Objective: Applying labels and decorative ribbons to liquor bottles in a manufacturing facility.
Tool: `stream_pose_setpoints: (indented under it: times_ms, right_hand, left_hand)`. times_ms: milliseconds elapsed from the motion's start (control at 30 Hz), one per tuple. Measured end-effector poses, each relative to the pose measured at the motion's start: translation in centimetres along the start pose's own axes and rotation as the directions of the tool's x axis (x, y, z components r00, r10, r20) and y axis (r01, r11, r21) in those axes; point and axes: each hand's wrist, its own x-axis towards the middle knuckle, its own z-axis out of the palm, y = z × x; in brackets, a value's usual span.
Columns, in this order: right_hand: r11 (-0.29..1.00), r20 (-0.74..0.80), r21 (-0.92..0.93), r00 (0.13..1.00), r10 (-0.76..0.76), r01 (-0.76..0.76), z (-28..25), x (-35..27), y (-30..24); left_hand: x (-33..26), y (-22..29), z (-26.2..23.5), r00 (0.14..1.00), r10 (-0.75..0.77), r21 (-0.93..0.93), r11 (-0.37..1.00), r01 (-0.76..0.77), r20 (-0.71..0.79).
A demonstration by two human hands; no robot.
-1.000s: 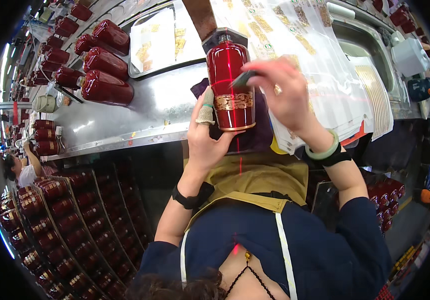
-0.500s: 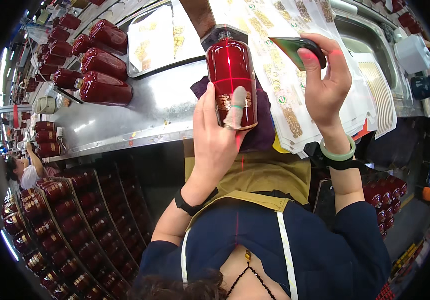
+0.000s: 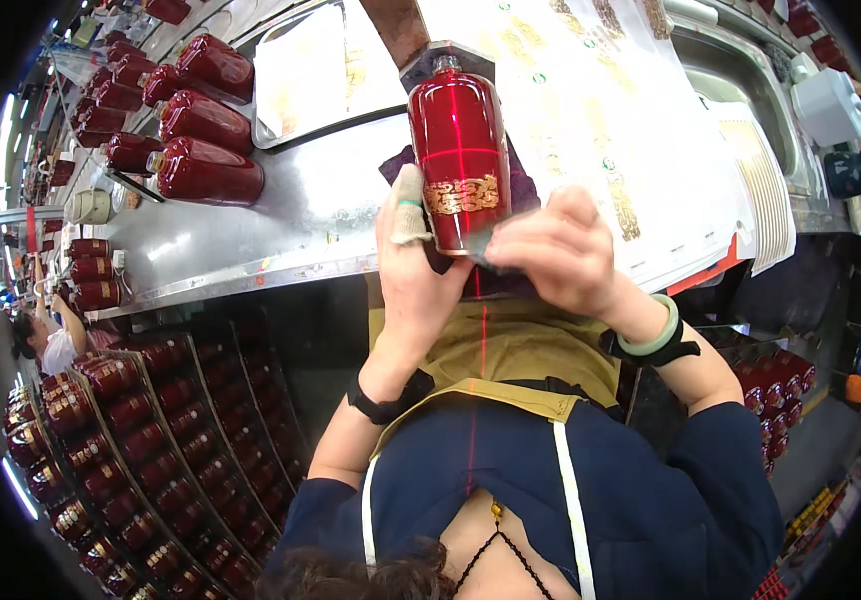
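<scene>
A glossy red glass bottle (image 3: pixel 455 120) lies on a dark purple cloth (image 3: pixel 524 190), its neck pointing away from me. A gold patterned decal (image 3: pixel 463 195) sits across its lower body, and red light lines cross the glass. My left hand (image 3: pixel 412 290) grips the bottle's left side and base, one finger wrapped in a pale cover. Closed and blurred, my right hand (image 3: pixel 570 255) is at the bottle's lower right edge. It holds a dark scraper (image 3: pixel 488 250), mostly hidden by the fingers.
White decal sheets (image 3: pixel 650 200) spread to the right, beside a metal sink (image 3: pixel 715 65). Several red bottles (image 3: pixel 208 172) lie on the left, near a tray (image 3: pixel 325 125) with white sheets. Racks of bottles (image 3: pixel 100 430) stand below left. Another person (image 3: pixel 55 345) is at far left.
My right hand has swung down and left with the scraper, from above the sheets to the bottle's base. My left covered finger has moved off the decal to the bottle's left side.
</scene>
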Motion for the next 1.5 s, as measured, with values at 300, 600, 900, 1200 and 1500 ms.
stream_pose_setpoints:
  times_ms: [300,600,900,1200,1500]
  right_hand:
    - [0.993,-0.089,-0.013,0.989,0.114,-0.116,0.3,1.4,0.3]
    - [0.965,-0.217,-0.054,0.946,0.240,-0.257,0.7,1.3,1.0]
    - [0.955,-0.208,-0.129,0.949,0.236,-0.266,-0.4,1.6,1.0]
    - [0.952,-0.259,-0.204,0.951,0.172,-0.228,-0.1,1.8,0.6]
    - [0.962,-0.223,-0.162,0.958,0.182,-0.221,0.7,2.0,0.3]
  left_hand:
    - [0.7,-0.6,0.5,0.977,-0.192,-0.069,0.978,0.198,0.091]
    - [0.8,-0.8,0.3,0.969,-0.214,-0.067,0.972,0.223,0.119]
    - [0.7,-1.0,0.5,0.977,-0.192,-0.078,0.977,0.199,0.091]
    - [0.9,0.9,-0.3,0.990,-0.139,0.051,0.989,0.137,0.027]
    - [0.9,-0.1,0.4,0.964,-0.264,-0.198,0.943,0.266,0.036]
